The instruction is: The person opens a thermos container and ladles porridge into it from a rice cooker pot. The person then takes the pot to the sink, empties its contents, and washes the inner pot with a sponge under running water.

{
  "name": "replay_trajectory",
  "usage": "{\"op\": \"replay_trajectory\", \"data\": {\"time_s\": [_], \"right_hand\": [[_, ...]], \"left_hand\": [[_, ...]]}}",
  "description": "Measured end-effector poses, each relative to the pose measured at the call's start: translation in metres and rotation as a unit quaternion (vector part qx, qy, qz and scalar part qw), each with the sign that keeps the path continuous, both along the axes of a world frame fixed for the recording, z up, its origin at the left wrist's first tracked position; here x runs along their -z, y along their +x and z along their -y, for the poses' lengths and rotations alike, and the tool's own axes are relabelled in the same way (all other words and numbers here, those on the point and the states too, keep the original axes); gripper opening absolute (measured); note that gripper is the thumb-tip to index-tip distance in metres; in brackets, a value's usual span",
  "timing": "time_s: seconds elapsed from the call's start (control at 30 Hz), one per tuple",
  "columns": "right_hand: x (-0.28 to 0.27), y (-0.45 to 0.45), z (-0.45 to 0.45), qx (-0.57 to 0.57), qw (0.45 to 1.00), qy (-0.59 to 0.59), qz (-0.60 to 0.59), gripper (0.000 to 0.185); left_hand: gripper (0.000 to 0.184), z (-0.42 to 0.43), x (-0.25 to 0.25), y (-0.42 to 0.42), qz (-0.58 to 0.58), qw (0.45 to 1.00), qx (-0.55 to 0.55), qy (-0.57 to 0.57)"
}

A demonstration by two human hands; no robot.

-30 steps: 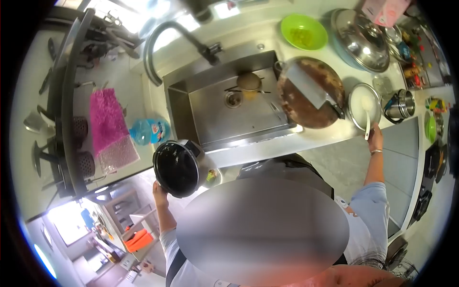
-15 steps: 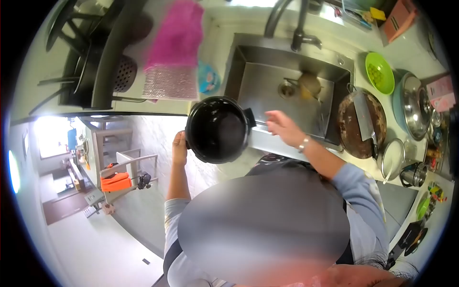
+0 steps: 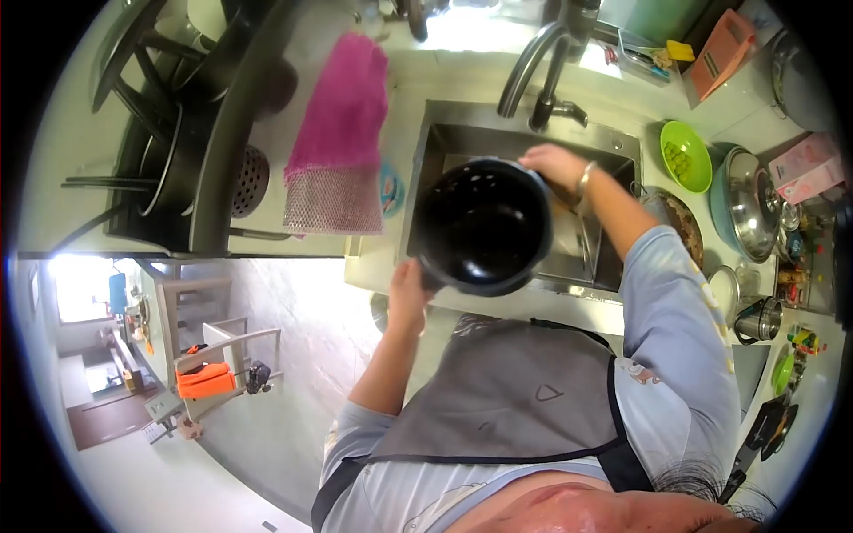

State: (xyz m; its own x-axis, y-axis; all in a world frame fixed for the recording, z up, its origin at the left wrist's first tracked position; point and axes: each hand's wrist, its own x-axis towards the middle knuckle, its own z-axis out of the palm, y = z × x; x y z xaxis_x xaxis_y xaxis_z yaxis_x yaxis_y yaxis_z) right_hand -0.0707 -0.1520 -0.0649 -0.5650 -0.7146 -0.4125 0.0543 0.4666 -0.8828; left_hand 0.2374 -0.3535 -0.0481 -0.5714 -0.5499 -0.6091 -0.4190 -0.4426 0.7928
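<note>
A black pot (image 3: 484,226) is held over the steel sink (image 3: 615,266), its open top facing up. My left hand (image 3: 409,293) is closed on the pot's handle at its lower left. At the upper right rim, my right hand (image 3: 553,166) grips the pot with its fingers partly hidden behind it. Above the sink curves a grey faucet (image 3: 544,80); no water can be made out coming from it. The pot hides much of the sink's inside.
Right of the sink are a round brown board (image 3: 682,229), a green bowl (image 3: 685,156) and a lidded steel pan (image 3: 748,204). A pink cloth (image 3: 342,115) hangs at the left near a black rack (image 3: 209,133). A blue bottle (image 3: 391,189) is partly hidden.
The pot has moved right and up, from beside the sink to over it. My right hand, which earlier held the white spoon and then was free, has taken hold of the pot's rim.
</note>
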Motion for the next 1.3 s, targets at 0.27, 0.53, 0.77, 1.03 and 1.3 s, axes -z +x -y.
{"op": "replay_trajectory", "data": {"time_s": [0.27,0.53,0.77,1.03,1.3], "right_hand": [[-0.007,-0.109,-0.054,0.011,0.995,0.066,-0.079,0.037],[0.000,-0.119,-0.072,-0.059,0.990,0.106,-0.070,0.034],[0.053,-0.090,-0.060,-0.236,0.962,0.097,-0.101,0.026],[0.083,-0.043,-0.011,-0.039,0.968,0.059,0.240,0.029],[0.082,-0.056,-0.050,0.022,0.981,0.042,0.186,0.028]], "left_hand": [[0.020,-0.048,-0.003,-0.106,-0.031,0.983,0.062,0.172],[0.022,-0.058,-0.016,-0.119,-0.009,0.978,0.056,0.199],[0.022,-0.043,-0.039,-0.088,0.001,0.977,-0.007,0.213],[0.024,0.002,-0.056,-0.068,0.056,0.994,0.037,0.083],[0.025,-0.012,0.006,-0.103,0.038,0.993,0.096,-0.053]]}}
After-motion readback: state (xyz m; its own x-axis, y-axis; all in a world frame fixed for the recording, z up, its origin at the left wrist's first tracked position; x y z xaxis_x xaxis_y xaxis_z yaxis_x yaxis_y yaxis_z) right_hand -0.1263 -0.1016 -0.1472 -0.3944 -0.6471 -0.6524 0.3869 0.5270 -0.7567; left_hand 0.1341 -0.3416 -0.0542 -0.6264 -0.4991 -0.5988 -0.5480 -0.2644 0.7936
